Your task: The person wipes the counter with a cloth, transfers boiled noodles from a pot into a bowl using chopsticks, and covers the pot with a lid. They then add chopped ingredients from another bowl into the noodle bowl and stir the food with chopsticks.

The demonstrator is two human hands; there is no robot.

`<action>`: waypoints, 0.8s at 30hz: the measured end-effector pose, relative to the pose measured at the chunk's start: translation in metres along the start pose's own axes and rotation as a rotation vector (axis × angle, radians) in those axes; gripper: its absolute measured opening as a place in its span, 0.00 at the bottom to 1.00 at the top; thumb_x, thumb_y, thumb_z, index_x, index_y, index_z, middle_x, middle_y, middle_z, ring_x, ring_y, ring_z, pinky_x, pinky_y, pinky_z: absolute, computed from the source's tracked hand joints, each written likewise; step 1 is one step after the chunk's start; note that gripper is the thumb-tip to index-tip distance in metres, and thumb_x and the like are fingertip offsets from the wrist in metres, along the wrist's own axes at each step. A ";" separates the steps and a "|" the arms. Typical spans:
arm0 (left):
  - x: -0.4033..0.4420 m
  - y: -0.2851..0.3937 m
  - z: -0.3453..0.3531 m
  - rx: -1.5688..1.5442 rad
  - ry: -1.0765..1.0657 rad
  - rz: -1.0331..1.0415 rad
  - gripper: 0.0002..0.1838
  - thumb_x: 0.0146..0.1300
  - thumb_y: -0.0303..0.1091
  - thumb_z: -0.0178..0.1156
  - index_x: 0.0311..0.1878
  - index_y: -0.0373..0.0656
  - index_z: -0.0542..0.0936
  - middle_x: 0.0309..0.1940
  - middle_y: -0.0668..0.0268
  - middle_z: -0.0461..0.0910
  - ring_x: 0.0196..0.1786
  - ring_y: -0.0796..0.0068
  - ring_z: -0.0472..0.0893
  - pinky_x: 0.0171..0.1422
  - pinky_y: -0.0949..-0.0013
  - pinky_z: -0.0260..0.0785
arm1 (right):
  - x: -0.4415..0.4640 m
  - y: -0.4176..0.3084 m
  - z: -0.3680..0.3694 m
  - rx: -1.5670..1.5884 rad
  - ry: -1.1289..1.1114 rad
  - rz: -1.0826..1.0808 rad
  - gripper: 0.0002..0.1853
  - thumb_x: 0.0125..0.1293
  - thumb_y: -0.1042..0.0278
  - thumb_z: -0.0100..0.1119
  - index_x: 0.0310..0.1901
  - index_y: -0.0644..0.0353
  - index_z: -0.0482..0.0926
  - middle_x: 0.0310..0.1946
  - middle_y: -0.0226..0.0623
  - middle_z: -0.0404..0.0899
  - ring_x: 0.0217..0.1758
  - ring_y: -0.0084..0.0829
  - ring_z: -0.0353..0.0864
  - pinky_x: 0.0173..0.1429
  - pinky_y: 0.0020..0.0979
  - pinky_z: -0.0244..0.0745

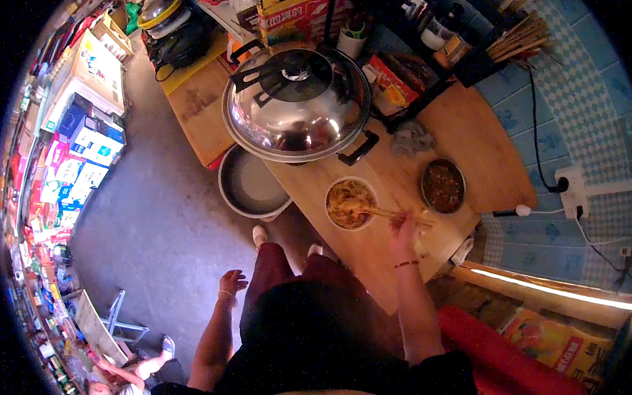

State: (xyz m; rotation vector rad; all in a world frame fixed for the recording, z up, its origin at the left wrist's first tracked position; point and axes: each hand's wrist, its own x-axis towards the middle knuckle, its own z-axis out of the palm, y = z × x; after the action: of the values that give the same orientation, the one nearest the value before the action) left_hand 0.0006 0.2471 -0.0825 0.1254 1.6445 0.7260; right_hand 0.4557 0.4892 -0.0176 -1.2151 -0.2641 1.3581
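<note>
My right hand (402, 230) is closed on a pair of chopsticks (384, 212) over the wooden table. Their tips reach into a white bowl (329, 213) of noodle-like food (348, 202), to the left of the hand. A dark bowl (443, 186) of chopped reddish-brown food stands farther right, apart from my hand. My left hand (232, 281) hangs beside my leg above the floor, fingers loosely apart, with nothing in it. Behind the white bowl is a large pan with a shiny domed lid (298, 120).
A round basin (250, 181) sits low beside the table (376, 259). A black rack (409, 107), a power strip (572, 192) and cables line the tiled wall. Red cloth (512, 364) lies at lower right. Another person (132, 376) is at lower left, near stocked shelves.
</note>
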 end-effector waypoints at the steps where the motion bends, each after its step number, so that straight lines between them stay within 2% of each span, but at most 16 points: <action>1: -0.001 -0.001 0.001 0.000 -0.012 0.039 0.17 0.57 0.39 0.49 0.46 0.38 0.70 0.37 0.59 0.76 0.35 0.65 0.79 0.39 0.68 0.72 | -0.008 -0.010 0.017 -0.199 0.026 -0.038 0.18 0.65 0.58 0.41 0.21 0.59 0.69 0.15 0.32 0.69 0.14 0.25 0.67 0.17 0.23 0.65; 2: -0.003 -0.003 0.001 0.000 -0.024 0.077 0.17 0.57 0.39 0.50 0.46 0.39 0.71 0.36 0.59 0.76 0.35 0.65 0.79 0.39 0.69 0.72 | -0.015 -0.016 0.031 -0.398 0.054 -0.075 0.16 0.64 0.59 0.43 0.23 0.61 0.71 0.16 0.33 0.71 0.17 0.26 0.70 0.19 0.23 0.67; 3: -0.005 -0.004 0.003 0.001 -0.025 0.074 0.17 0.57 0.39 0.50 0.46 0.39 0.71 0.36 0.59 0.76 0.35 0.65 0.79 0.39 0.69 0.72 | -0.022 -0.013 0.043 -0.400 0.056 -0.074 0.16 0.64 0.59 0.43 0.23 0.61 0.71 0.16 0.33 0.71 0.17 0.26 0.70 0.19 0.23 0.67; 4: -0.006 -0.004 0.004 -0.005 -0.028 0.073 0.17 0.57 0.39 0.51 0.46 0.39 0.71 0.36 0.59 0.77 0.35 0.65 0.79 0.39 0.68 0.72 | -0.030 -0.008 0.055 -0.716 -0.214 -0.301 0.13 0.62 0.62 0.45 0.27 0.62 0.73 0.20 0.35 0.73 0.21 0.27 0.73 0.22 0.23 0.69; 6: -0.004 -0.007 0.002 -0.008 -0.034 0.072 0.17 0.57 0.39 0.51 0.46 0.39 0.71 0.36 0.59 0.77 0.35 0.65 0.79 0.39 0.68 0.72 | -0.042 -0.009 0.078 -1.023 -0.489 -0.531 0.10 0.59 0.65 0.48 0.30 0.63 0.75 0.24 0.36 0.76 0.26 0.27 0.76 0.25 0.23 0.71; 8: 0.000 -0.010 0.000 -0.023 -0.009 0.025 0.17 0.56 0.39 0.51 0.45 0.39 0.71 0.36 0.59 0.76 0.34 0.65 0.79 0.38 0.67 0.73 | -0.046 -0.017 0.096 -1.477 -0.758 -0.918 0.09 0.56 0.68 0.50 0.35 0.62 0.77 0.33 0.38 0.78 0.34 0.32 0.78 0.35 0.28 0.74; 9: 0.001 -0.011 -0.004 -0.025 -0.012 0.024 0.17 0.56 0.39 0.51 0.45 0.39 0.71 0.36 0.59 0.76 0.34 0.65 0.79 0.38 0.67 0.73 | -0.042 -0.020 0.094 -1.480 -0.757 -0.919 0.09 0.56 0.68 0.50 0.35 0.62 0.77 0.33 0.38 0.78 0.34 0.32 0.78 0.35 0.28 0.74; 12: 0.005 -0.017 -0.006 -0.086 0.054 0.085 0.17 0.56 0.39 0.52 0.45 0.39 0.71 0.35 0.58 0.77 0.33 0.65 0.79 0.38 0.67 0.73 | -0.039 -0.036 0.101 -1.553 -0.770 -0.974 0.10 0.57 0.61 0.49 0.37 0.52 0.78 0.36 0.38 0.77 0.42 0.39 0.74 0.46 0.37 0.70; 14: 0.005 -0.020 -0.010 -0.091 0.075 0.036 0.17 0.56 0.40 0.51 0.44 0.39 0.71 0.34 0.59 0.77 0.33 0.65 0.79 0.39 0.66 0.72 | -0.064 -0.043 0.111 -1.516 -0.702 -0.713 0.07 0.54 0.69 0.53 0.35 0.58 0.77 0.39 0.36 0.77 0.42 0.37 0.76 0.45 0.33 0.72; 15: 0.004 -0.018 -0.009 -0.091 0.084 0.015 0.17 0.57 0.40 0.51 0.44 0.39 0.71 0.34 0.59 0.77 0.33 0.65 0.79 0.39 0.66 0.72 | -0.061 -0.030 0.102 -1.518 -0.704 -0.715 0.07 0.54 0.69 0.53 0.35 0.58 0.77 0.39 0.36 0.77 0.42 0.37 0.76 0.45 0.33 0.72; 16: -0.004 -0.021 -0.010 -0.067 0.073 0.060 0.17 0.57 0.43 0.50 0.44 0.40 0.72 0.35 0.59 0.77 0.33 0.66 0.79 0.39 0.64 0.72 | -0.051 -0.009 0.088 -1.620 -0.745 -0.877 0.07 0.52 0.71 0.53 0.35 0.57 0.77 0.37 0.35 0.77 0.40 0.33 0.76 0.43 0.32 0.73; 18: -0.001 -0.025 -0.012 -0.052 0.092 0.015 0.17 0.57 0.44 0.49 0.43 0.41 0.72 0.35 0.60 0.77 0.33 0.65 0.79 0.39 0.63 0.71 | -0.051 -0.012 0.094 -1.716 -0.786 -1.045 0.08 0.51 0.73 0.54 0.35 0.55 0.77 0.36 0.35 0.78 0.38 0.29 0.77 0.41 0.30 0.74; 20: 0.002 -0.035 -0.019 -0.052 0.094 -0.019 0.18 0.57 0.44 0.49 0.44 0.41 0.72 0.35 0.59 0.77 0.32 0.63 0.79 0.39 0.59 0.71 | -0.044 -0.052 0.097 -1.378 -0.766 -0.905 0.07 0.50 0.74 0.56 0.34 0.55 0.77 0.34 0.33 0.77 0.30 0.25 0.76 0.36 0.27 0.73; 23: 0.011 -0.050 -0.027 -0.082 0.096 0.041 0.17 0.58 0.43 0.48 0.44 0.41 0.72 0.35 0.58 0.77 0.31 0.63 0.78 0.37 0.59 0.71 | -0.015 -0.078 0.063 -1.746 -0.718 -1.053 0.05 0.56 0.71 0.54 0.32 0.60 0.77 0.28 0.33 0.77 0.22 0.24 0.74 0.29 0.24 0.71; 24: 0.008 -0.046 -0.025 -0.083 0.093 0.044 0.17 0.58 0.43 0.48 0.44 0.41 0.72 0.35 0.58 0.77 0.31 0.63 0.78 0.37 0.59 0.71 | -0.036 -0.094 0.083 -1.416 -0.466 -0.576 0.06 0.57 0.69 0.54 0.33 0.61 0.76 0.25 0.32 0.76 0.21 0.22 0.74 0.26 0.24 0.70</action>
State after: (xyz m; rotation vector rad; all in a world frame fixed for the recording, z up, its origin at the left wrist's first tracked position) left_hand -0.0095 0.2047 -0.1122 0.0695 1.7019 0.8430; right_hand 0.4388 0.5231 0.1073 -1.6583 -1.9802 0.8051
